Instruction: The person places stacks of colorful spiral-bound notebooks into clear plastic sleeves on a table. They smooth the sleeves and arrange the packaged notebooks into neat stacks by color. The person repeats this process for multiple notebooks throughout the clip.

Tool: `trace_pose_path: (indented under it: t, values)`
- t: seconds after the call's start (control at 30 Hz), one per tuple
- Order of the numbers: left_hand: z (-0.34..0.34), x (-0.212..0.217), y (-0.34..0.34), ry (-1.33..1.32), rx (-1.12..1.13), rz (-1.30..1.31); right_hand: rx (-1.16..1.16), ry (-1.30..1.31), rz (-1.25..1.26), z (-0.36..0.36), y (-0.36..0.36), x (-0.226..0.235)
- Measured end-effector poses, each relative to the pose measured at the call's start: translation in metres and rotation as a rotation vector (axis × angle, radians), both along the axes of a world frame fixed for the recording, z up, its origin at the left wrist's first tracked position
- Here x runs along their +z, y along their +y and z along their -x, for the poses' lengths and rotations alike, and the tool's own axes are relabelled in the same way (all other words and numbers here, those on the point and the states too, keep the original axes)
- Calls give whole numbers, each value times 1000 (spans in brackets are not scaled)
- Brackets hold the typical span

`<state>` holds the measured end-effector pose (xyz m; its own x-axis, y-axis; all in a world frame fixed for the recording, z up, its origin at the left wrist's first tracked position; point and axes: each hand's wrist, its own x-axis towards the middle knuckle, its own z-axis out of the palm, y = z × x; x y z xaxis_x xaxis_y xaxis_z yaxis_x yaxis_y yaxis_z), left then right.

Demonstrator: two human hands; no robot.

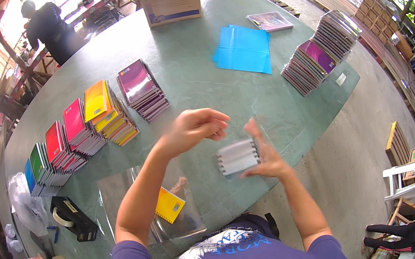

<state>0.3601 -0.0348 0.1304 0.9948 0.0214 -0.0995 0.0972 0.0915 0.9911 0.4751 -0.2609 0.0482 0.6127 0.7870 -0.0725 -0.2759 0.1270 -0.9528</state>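
Note:
My left hand [194,129] is raised over the middle of the table, fingers loosely bent and nothing visible in it. Below and right of it is a small stack of spiral notebooks [237,157], seen from its pale page edges with dark coils at the sides. My right hand [267,157], slightly blurred, curves around the stack's right side, thumb at the near edge and fingers at the far edge. Under my left forearm, a yellow spiral notebook [169,205] lies on clear plastic sheets [195,221], partly hidden by the arm.
Notebook stacks, including purple [137,81], yellow [98,103] and red [57,142], line the table's left. A tape dispenser [75,221] sits near them. Blue sheets [243,50], more notebook stacks [318,57] and a cardboard box [171,6] lie farther off. A person [48,32] is beyond.

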Motion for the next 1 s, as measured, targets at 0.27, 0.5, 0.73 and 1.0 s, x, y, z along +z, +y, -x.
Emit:
trace_pose_path:
  t: [0.27,0.5,0.73,1.0]
  values:
    - [64,-114,-67,-129,587,-262,52,-495,59,43,43,-41]
    - [148,-88,-53,-138,756,-405,239,-428,-45,109,84,-27]
    - [317,-64,1,-74,892,-533,382,-412,-317,261,164,1]
    - [412,-85,23,-76,932,-603,601,-381,-191,334,192,-37]
